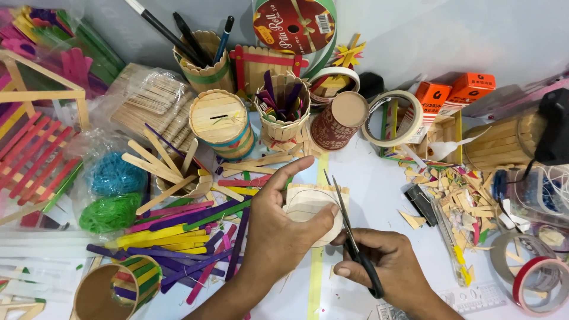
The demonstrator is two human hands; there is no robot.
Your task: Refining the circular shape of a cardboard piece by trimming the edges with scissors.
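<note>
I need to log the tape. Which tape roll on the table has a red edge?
The tape roll at the table's right edge, beyond the right hand with the scissors. Its rim is red; the roll leaning by the orange boxes is cream.

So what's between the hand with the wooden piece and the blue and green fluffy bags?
In the head view, a heap of coloured craft sticks lies between the left hand, which holds the wooden panel, and the bags of shredded filler.

A white table point(379, 178) carries loose coloured craft sticks point(178, 228), a slotted stick-built drum point(222, 123), tape rolls point(536, 278), wood offcuts point(456, 198) and green raffia point(109, 213).
</note>
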